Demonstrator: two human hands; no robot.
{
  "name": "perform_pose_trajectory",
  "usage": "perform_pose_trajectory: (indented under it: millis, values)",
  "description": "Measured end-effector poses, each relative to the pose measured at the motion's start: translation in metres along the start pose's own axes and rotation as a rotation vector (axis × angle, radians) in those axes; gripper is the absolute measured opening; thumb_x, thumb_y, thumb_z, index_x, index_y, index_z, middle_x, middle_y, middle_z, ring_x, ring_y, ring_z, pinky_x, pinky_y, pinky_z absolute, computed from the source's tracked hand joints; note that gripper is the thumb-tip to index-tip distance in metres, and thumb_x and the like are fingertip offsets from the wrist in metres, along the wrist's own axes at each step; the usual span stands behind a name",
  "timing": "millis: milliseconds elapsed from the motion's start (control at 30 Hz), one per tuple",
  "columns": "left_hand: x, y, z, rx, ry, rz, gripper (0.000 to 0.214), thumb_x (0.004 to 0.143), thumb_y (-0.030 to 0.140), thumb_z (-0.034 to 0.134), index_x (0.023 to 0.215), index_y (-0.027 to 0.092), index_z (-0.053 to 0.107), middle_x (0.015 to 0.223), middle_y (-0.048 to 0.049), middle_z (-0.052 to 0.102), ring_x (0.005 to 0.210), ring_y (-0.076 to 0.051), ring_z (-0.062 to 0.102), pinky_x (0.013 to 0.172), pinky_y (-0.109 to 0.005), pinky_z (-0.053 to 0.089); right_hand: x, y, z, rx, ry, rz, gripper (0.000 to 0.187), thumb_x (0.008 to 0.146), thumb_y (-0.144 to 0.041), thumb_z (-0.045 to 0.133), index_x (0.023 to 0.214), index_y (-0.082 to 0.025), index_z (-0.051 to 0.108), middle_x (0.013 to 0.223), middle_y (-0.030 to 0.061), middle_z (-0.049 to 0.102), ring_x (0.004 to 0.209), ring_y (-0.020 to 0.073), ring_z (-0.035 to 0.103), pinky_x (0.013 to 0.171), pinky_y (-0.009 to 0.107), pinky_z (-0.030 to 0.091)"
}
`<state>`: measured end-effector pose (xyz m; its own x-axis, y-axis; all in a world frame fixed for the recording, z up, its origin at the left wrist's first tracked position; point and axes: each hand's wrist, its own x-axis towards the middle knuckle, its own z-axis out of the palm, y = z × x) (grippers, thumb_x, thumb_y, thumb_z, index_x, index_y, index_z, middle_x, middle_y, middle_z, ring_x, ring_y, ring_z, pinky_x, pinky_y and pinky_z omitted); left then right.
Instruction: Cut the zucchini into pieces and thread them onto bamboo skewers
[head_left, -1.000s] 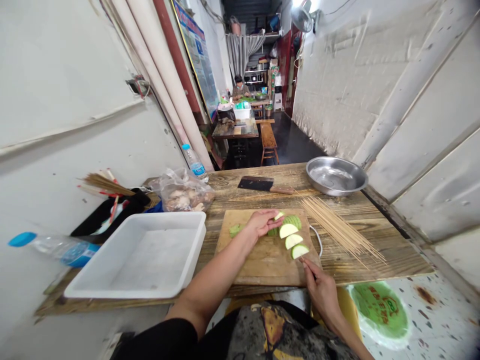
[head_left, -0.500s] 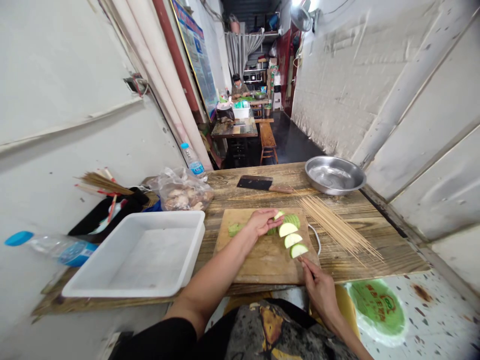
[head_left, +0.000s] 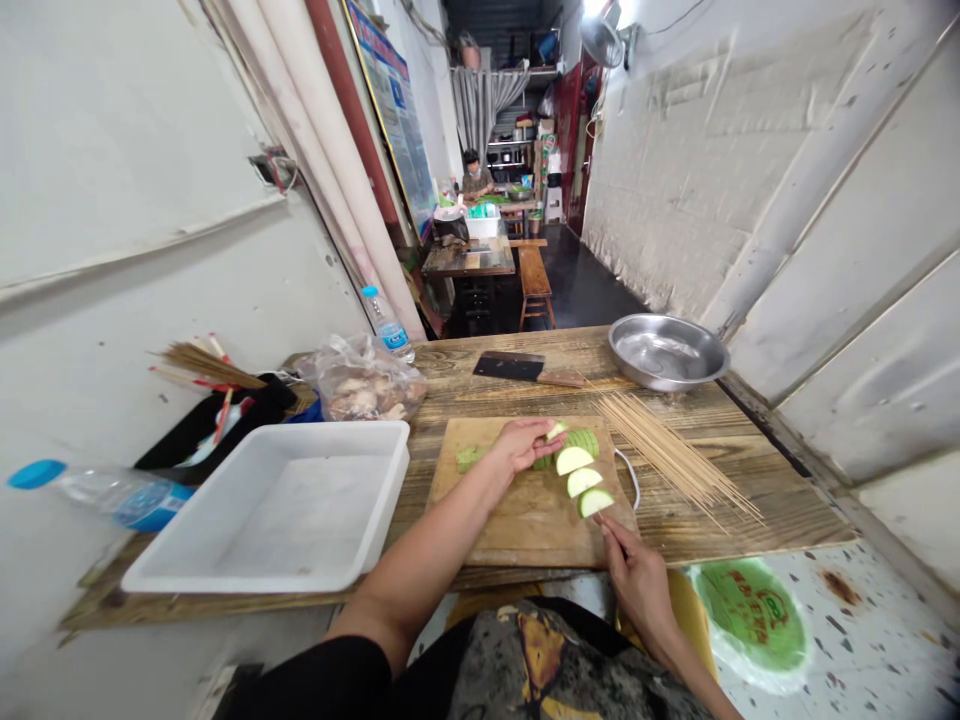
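Slices of green-rimmed vegetable (head_left: 583, 482) sit spaced along a thin skewer (head_left: 599, 518) over the cutting board (head_left: 517, 525), lower half of the frame, right of centre. The right hand (head_left: 637, 578) pinches the skewer's lower end; the left hand (head_left: 523, 446) holds a further slice (head_left: 556, 430) between narrowed fingers.

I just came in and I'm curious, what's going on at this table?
Someone is putting green-edged slices on a stick. The right hand holds the stick, with three pale slices on it. The left hand holds another slice near its far end. More cut pieces lie on the cutting board, and spare sticks lie beside it.
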<state>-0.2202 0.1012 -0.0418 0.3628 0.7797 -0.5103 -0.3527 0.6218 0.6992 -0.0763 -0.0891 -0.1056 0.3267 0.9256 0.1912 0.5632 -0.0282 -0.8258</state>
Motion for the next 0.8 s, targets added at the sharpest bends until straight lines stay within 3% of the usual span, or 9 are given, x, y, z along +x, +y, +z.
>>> perform_pose_trajectory:
  millis: [133, 800]
  values:
    - [0.0008, -0.0009, 0.0003, 0.021, 0.003, 0.015, 0.009, 0.081, 0.001, 0.059, 0.089, 0.003, 0.063, 0.078, -0.0154, 0.071, 0.071, -0.019, 0.071, 0.075, -0.035, 0.059, -0.0003, 0.001, 0.0002, -0.009, -0.017, -0.005, 0.043, 0.086, -0.042, 0.043, 0.102, -0.015, 0.073, 0.103, 0.0108, 0.072, 0.095, 0.0247, 0.069, 0.086, 0.037, 0.056]
    - [-0.0015, -0.0062, 0.0095, 0.074, 0.036, -0.009, 0.006, 0.077, -0.001, 0.063, 0.08, 0.005, 0.064, 0.071, -0.01, 0.07, 0.065, -0.018, 0.069, 0.066, -0.031, 0.06, -0.004, 0.0055, 0.0011, 0.003, -0.018, 0.033, 0.039, 0.086, -0.039, 0.045, 0.104, -0.019, 0.072, 0.107, 0.0083, 0.07, 0.098, 0.0229, 0.068, 0.09, 0.036, 0.053]
